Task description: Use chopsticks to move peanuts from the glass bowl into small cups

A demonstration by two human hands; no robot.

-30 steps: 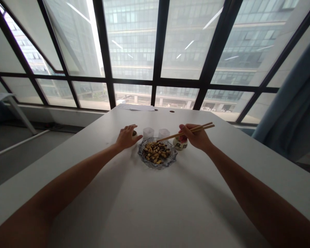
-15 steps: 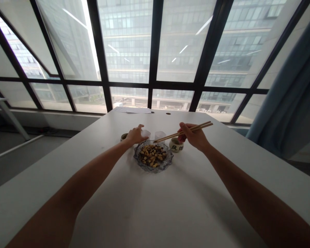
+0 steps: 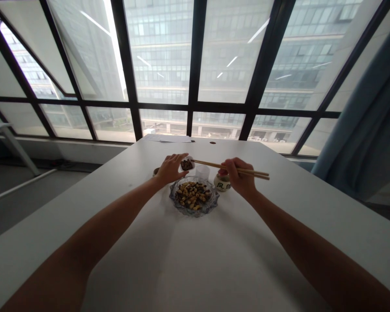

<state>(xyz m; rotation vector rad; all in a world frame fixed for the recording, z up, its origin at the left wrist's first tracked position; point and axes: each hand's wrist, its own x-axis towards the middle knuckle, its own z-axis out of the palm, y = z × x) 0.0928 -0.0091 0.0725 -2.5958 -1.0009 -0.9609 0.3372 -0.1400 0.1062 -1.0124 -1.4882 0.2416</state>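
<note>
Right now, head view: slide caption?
Left hand tilts a small cup of dark pieces; right hand holds chopsticks.

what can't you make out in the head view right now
- Chopsticks' tips: too small in the head view to tell if they grip a piece.
- Dark cup: mostly behind the left hand, head view.
- Inside of the lettered pot: right hand covers part of its top, head view.
- Papers: too small to read, head view.
</note>
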